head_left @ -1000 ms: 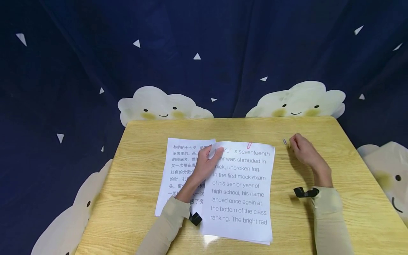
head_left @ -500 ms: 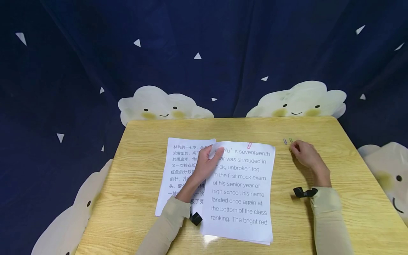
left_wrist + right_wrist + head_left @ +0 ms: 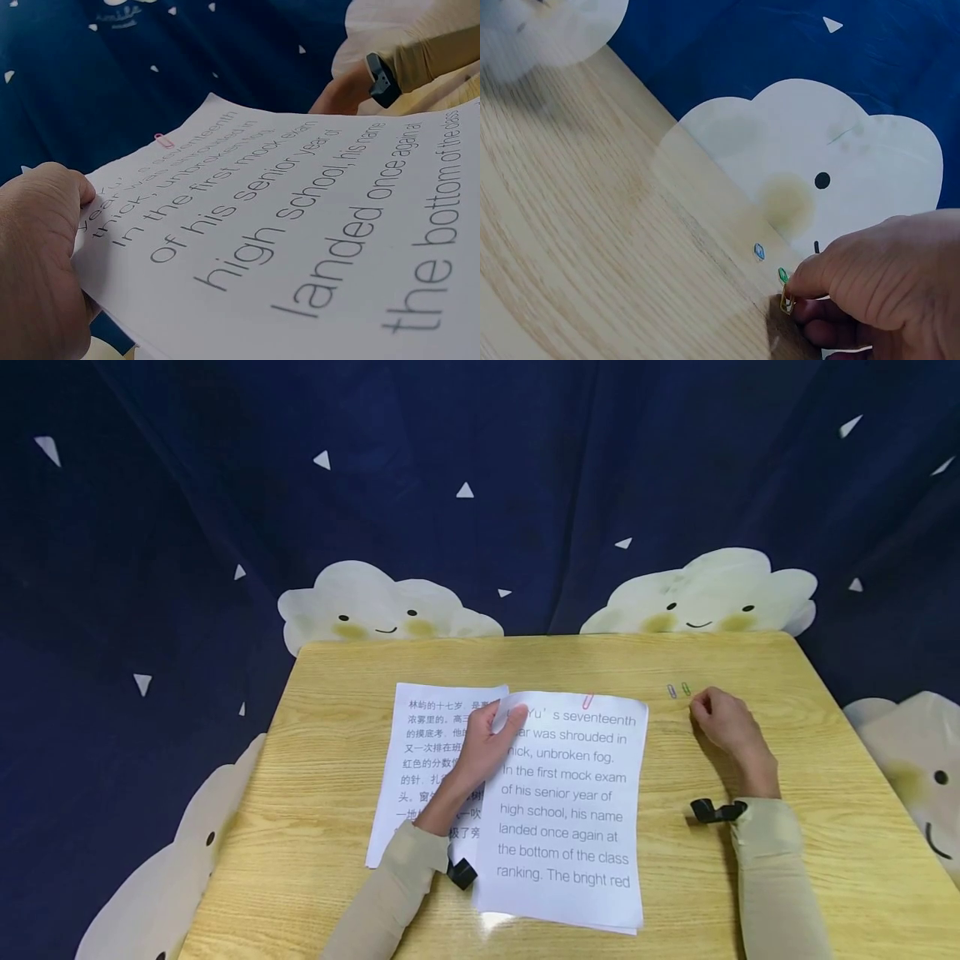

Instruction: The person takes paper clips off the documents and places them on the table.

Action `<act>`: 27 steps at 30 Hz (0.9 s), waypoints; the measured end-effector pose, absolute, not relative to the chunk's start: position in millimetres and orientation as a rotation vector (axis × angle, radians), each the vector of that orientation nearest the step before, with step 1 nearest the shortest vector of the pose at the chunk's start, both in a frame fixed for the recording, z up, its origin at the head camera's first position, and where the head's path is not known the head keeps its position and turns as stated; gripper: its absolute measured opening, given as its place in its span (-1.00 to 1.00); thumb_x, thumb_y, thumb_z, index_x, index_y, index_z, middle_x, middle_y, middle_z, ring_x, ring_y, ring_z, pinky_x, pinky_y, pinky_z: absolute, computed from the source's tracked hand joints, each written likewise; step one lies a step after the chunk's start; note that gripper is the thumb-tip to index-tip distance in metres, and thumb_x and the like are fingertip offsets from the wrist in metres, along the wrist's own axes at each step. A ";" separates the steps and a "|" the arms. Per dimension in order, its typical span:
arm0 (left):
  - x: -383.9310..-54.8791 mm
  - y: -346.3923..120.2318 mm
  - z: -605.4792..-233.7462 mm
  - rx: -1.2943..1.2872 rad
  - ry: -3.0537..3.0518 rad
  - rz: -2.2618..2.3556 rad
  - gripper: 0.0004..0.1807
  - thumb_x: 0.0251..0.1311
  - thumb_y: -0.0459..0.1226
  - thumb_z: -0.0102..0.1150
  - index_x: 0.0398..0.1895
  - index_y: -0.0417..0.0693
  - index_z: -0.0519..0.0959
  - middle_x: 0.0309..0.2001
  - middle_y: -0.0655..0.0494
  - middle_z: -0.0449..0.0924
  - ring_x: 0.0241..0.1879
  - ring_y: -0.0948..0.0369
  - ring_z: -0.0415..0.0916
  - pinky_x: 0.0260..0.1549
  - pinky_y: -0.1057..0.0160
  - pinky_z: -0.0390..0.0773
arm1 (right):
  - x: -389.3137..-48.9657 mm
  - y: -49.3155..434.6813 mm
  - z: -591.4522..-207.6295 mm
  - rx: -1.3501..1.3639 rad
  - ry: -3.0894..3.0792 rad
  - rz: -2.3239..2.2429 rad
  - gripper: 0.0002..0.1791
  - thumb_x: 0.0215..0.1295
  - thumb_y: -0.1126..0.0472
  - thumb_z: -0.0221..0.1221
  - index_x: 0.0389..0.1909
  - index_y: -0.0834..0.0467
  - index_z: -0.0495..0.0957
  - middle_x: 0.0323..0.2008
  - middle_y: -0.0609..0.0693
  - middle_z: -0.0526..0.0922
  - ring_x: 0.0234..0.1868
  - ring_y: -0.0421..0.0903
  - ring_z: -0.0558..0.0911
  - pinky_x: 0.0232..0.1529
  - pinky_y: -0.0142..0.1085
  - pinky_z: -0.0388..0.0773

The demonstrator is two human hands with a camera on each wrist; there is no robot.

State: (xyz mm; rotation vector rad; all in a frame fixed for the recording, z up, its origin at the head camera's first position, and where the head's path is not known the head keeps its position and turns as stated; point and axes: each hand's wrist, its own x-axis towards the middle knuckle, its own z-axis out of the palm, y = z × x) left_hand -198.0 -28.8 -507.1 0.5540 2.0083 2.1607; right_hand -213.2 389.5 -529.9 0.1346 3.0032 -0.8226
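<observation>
My left hand (image 3: 487, 742) grips the upper left corner of some printed English sheets (image 3: 562, 814), thumb on top. A pink paper clip (image 3: 588, 701) sits on their top edge, also visible in the left wrist view. Off to the right, my right hand (image 3: 729, 724) pinches a yellow paper clip (image 3: 787, 302) between thumb and fingers, just above the table. Close by its fingertips lie a green paper clip (image 3: 686, 689) and a blue paper clip (image 3: 671, 692). The head view hardly shows the yellow clip.
Sheets printed in Chinese (image 3: 420, 752) lie on the wooden table (image 3: 300, 793), partly covered by my left hand and the English sheets. Behind the table's far edge hangs a dark blue curtain (image 3: 540, 510) with white clouds.
My right hand has drawn slightly toward me and to the right, away from the two loose clips, uncovering the green one. The left hand keeps its hold on the English sheets.
</observation>
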 end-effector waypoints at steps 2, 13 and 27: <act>-198.1 -28.8 -507.4 0.554 2.002 2.164 -0.64 0.60 -0.05 0.07 0.09 -0.14 0.66 -0.36 -0.13 0.77 -0.60 0.03 0.73 -0.64 0.05 0.76 | -213.3 389.7 -530.2 0.140 3.001 -0.830 -0.72 0.62 0.22 -0.05 -0.12 0.37 0.50 -0.29 0.24 0.57 -0.32 0.08 0.51 -0.41 -0.24 0.41; -198.7 -28.7 -508.9 0.554 2.002 2.169 -0.63 0.59 -0.04 0.08 0.10 -0.12 0.66 -0.36 -0.12 0.77 -0.59 0.03 0.73 -0.63 0.06 0.76 | -213.7 390.5 -533.2 0.073 3.051 -0.796 -0.78 0.58 0.29 -0.05 -0.21 0.38 0.44 -0.37 0.23 0.50 -0.36 0.12 0.49 -0.41 -0.17 0.42; -198.8 -28.9 -507.8 0.579 2.011 2.174 -0.65 0.59 -0.06 0.08 0.10 -0.13 0.66 -0.34 -0.09 0.78 -0.57 0.01 0.74 -0.60 0.02 0.78 | -215.2 393.5 -532.3 0.072 2.964 -0.821 -0.69 0.66 0.28 -0.17 -0.07 0.46 0.44 -0.15 0.40 0.55 -0.17 0.24 0.54 -0.22 0.04 0.53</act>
